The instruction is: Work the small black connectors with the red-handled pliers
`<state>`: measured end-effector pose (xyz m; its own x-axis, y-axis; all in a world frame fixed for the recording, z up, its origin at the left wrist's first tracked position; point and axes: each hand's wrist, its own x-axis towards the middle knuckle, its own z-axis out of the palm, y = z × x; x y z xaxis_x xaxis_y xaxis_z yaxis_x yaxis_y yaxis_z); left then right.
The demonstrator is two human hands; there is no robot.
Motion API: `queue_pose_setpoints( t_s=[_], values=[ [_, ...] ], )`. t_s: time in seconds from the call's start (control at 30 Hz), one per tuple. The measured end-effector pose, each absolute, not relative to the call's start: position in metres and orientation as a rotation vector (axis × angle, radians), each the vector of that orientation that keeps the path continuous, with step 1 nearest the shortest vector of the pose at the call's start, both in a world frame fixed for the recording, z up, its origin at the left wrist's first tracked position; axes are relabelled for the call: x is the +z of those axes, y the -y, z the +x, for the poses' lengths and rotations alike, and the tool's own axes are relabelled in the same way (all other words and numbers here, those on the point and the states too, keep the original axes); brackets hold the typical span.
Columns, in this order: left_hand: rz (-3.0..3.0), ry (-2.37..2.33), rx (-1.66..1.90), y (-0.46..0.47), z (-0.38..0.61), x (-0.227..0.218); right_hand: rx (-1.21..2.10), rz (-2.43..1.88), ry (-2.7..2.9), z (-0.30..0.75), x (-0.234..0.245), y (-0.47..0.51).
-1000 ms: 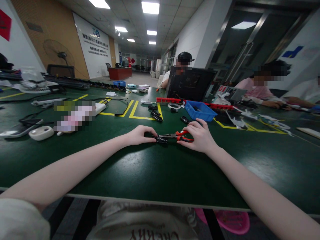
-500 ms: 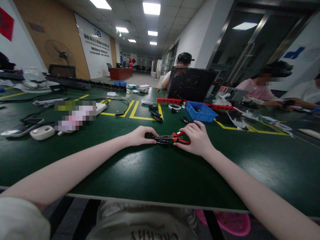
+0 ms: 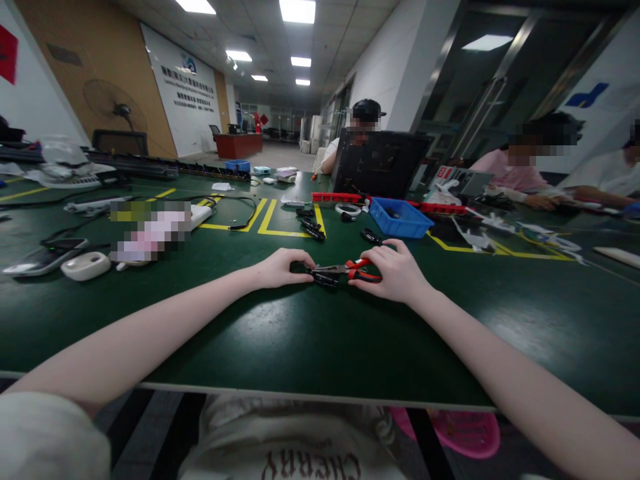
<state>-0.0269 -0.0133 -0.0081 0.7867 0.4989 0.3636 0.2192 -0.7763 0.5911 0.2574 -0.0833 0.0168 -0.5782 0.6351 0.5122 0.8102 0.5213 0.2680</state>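
Observation:
In my right hand [image 3: 397, 272] is a pair of long-nose pliers [image 3: 357, 272] with red and black handles, fingers wrapped round the grips. Its metal jaws point left, toward my left hand [image 3: 285, 268], and meet a small black part [image 3: 325, 279] there. Thumb and fingers of the left hand pinch the left end of that black part, just above the green table. What exactly the jaws grip is too small to make out. Farther back lie similar black parts [image 3: 313, 229], and another black piece [image 3: 371, 236] rests just behind my right hand.
A blue bin [image 3: 400, 219] with dark pieces inside stands behind my right hand, near a red strip [image 3: 340, 198] and a coiled white cable [image 3: 349, 211]. A black case [image 3: 383, 163] stands farther back. Left are a phone [image 3: 47, 257] and a white oval case [image 3: 86, 265]. Other people sit beyond.
The pliers' jaws and the black part have tilted slightly, their right end now lower. Both hands stay nearly in place, and the view has shifted a little.

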Motion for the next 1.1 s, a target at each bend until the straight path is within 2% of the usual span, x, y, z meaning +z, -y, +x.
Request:
queue_pose_setpoints(
  t_s=[0.27, 0.57, 1.1],
  values=[
    [2.516, -0.547, 0.699, 0.015, -0.028, -0.011, -0.638, -1.219, 2.420, 0.257, 0.011, 0.082],
    [2.859, -0.586, 0.538, 0.018, -0.028, -0.002, -0.736, -1.097, 2.416, 0.256, 0.011, 0.078],
    [3.012, -0.716, 0.381, 0.028, -0.026, 0.007, -0.670, -1.047, 2.468, 0.258, 0.011, 0.071]
  ],
)
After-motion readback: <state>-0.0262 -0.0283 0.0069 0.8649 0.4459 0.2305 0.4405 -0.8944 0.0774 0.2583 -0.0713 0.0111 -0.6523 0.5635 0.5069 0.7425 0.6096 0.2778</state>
